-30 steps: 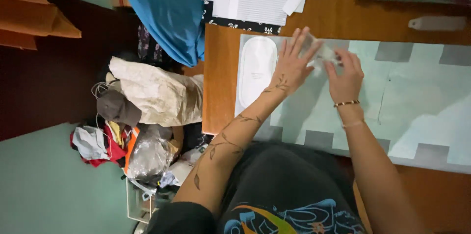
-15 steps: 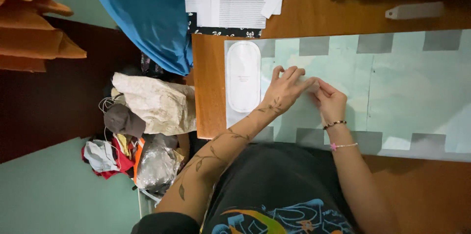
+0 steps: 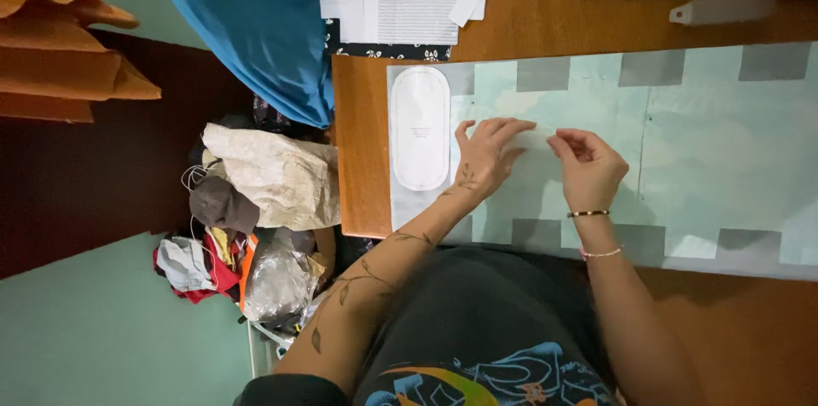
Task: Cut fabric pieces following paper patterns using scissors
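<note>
Her left hand lies spread flat on the pale fabric; right hand curls, pinching something too small to make out.

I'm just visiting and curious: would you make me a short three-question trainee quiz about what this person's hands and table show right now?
1. True or false: the left hand lies on the pale green fabric.
2. What lies just left of the left hand? A) scissors B) white oval pattern piece C) a mug
3. What does the right hand wear at the wrist?

Key:
1. True; its fingers are spread on the cloth.
2. B.
3. Two thin bracelets, one dark with gold, one pale pink.
</note>
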